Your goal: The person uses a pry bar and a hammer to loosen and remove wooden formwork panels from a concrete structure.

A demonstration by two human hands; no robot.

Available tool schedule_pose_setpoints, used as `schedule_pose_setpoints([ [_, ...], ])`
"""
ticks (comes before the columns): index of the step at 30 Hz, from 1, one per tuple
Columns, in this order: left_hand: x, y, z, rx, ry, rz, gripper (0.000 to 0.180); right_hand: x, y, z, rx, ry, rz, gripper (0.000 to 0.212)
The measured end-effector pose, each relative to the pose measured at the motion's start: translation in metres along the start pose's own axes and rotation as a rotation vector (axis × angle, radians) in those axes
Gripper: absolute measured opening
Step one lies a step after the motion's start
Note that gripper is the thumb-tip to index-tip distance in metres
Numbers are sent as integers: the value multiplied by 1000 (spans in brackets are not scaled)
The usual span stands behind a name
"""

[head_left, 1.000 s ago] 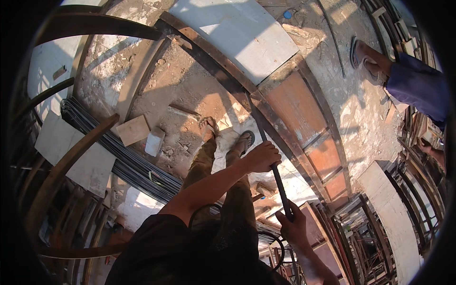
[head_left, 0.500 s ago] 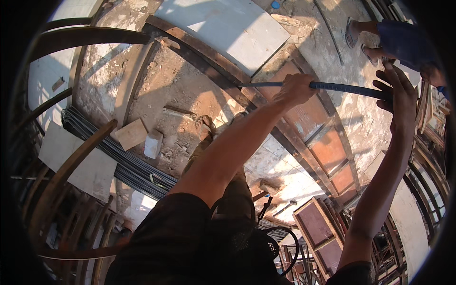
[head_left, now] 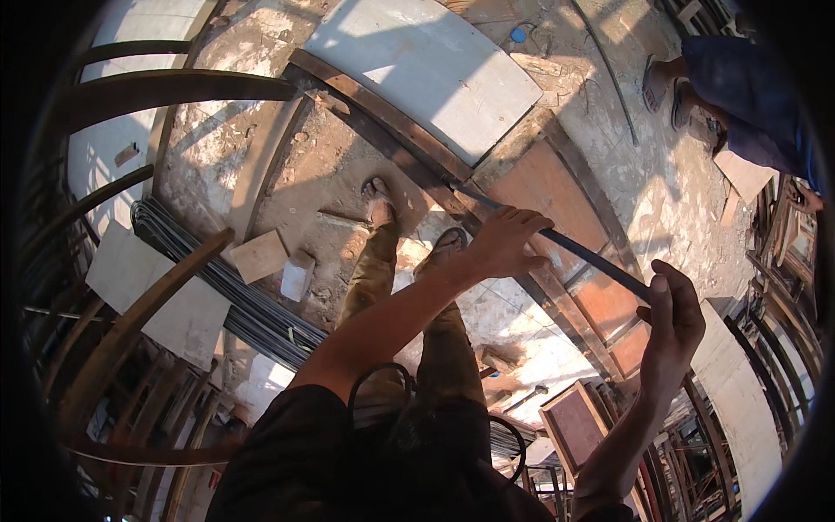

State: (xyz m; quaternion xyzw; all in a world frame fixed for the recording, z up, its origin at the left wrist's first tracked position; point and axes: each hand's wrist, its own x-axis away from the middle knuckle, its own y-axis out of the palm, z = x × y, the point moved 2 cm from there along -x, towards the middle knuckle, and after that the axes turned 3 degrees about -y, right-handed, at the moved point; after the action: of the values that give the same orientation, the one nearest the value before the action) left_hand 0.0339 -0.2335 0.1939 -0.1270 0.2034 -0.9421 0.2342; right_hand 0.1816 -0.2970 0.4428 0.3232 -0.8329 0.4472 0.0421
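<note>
A long, dark ribbed steel bar (head_left: pixel 600 261) slants from the timber frame at the middle down to the right. My left hand (head_left: pixel 509 244) is closed loosely over the bar, its thumb standing out on the near side. At the bar's right end, my right hand (head_left: pixel 674 313) has its fingers bent round it, and that end is hidden by the fingers and thumb. The bar's far end reaches the brown timber frame (head_left: pixel 396 157), whose beams run beneath my left hand.
Bundled dark rods (head_left: pixel 222 274) lie at left beside wooden boards and curved timbers (head_left: pixel 143 322). A pale panel (head_left: pixel 426 65) is beyond the frame. Another person's legs (head_left: pixel 674 83) stand at upper right. A hammer (head_left: pixel 526 398) and a wooden tray-like frame (head_left: pixel 574 422) lie near.
Both hands and the bar have come lower and nearer to me. The right hand, spread before, has bent its fingers at the bar's end. The other person has shifted slightly.
</note>
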Motion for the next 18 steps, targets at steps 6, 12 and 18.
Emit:
schedule_pose_setpoints([
  [6, 57, -5, 32, 225, 71, -423, 34, 157, 34, 23, -46, 189, 84, 57],
  [12, 168, 23, -14, 151, 81, -680, 48, 292, 99, 121, -372, 1197, -226, 40],
  [18, 90, -25, -141, -107, -223, -425, 61, 415, 214, 250, 21, 873, -363, 39],
])
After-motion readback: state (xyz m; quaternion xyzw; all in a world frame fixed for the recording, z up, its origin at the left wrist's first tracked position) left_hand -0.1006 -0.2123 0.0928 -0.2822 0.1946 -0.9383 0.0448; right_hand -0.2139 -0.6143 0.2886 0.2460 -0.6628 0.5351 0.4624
